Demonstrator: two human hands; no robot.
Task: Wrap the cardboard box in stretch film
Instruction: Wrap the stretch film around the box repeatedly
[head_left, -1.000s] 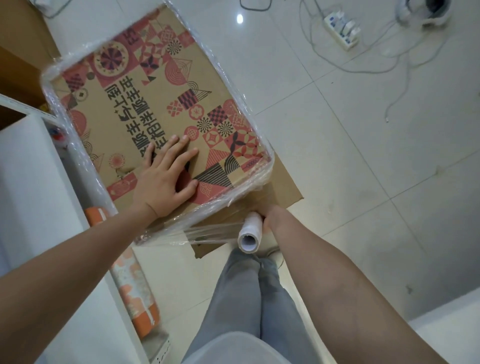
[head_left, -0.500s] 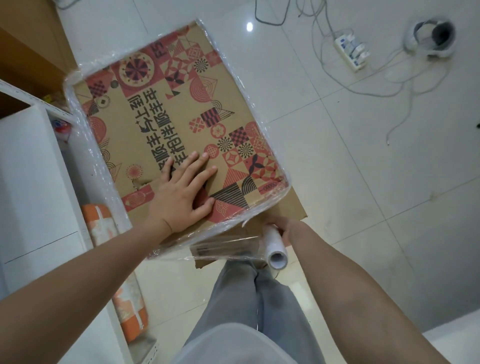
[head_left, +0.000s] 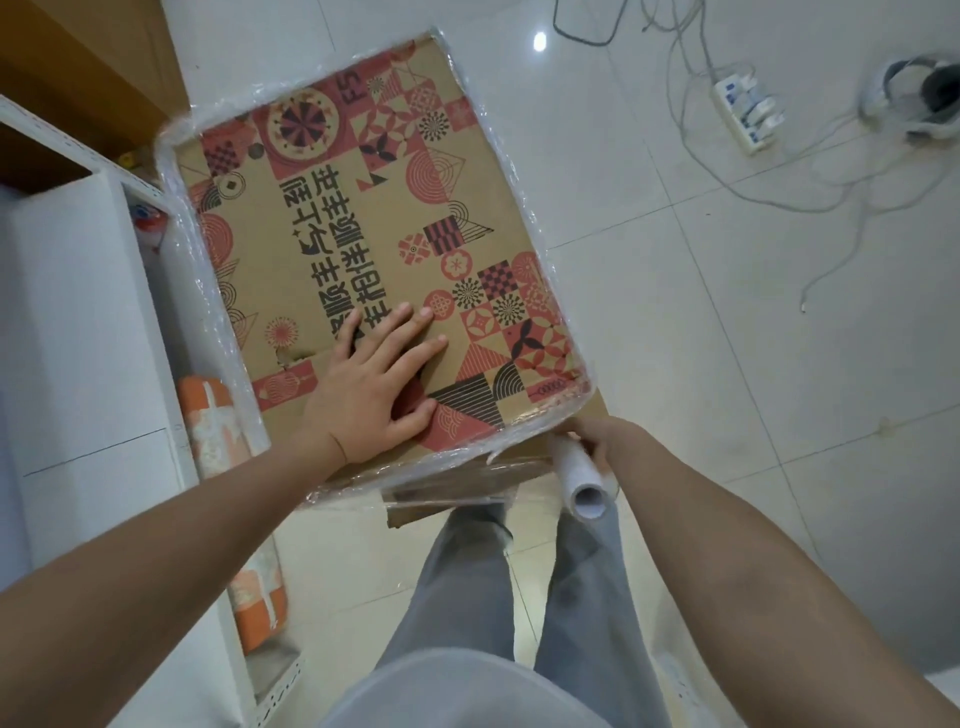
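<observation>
Now, left hand (head_left: 374, 395) flat on top of cardboard box (head_left: 363, 239), fingers straight and spread, pressing near the box's near edge. Box standing on tiled floor (head_left: 727, 389), printed red-and-black top face up, clear stretch film (head_left: 171, 218) already bunched along its edges. Right hand (head_left: 597, 441) at near right corner, fingers curled round film roll (head_left: 579, 483), roll's open core end toward camera. Film sheet stretched from roll across near side of box. White shelf unit (head_left: 78, 338) just left of box; power strip (head_left: 743, 111) and cables well apart at far right.
</observation>
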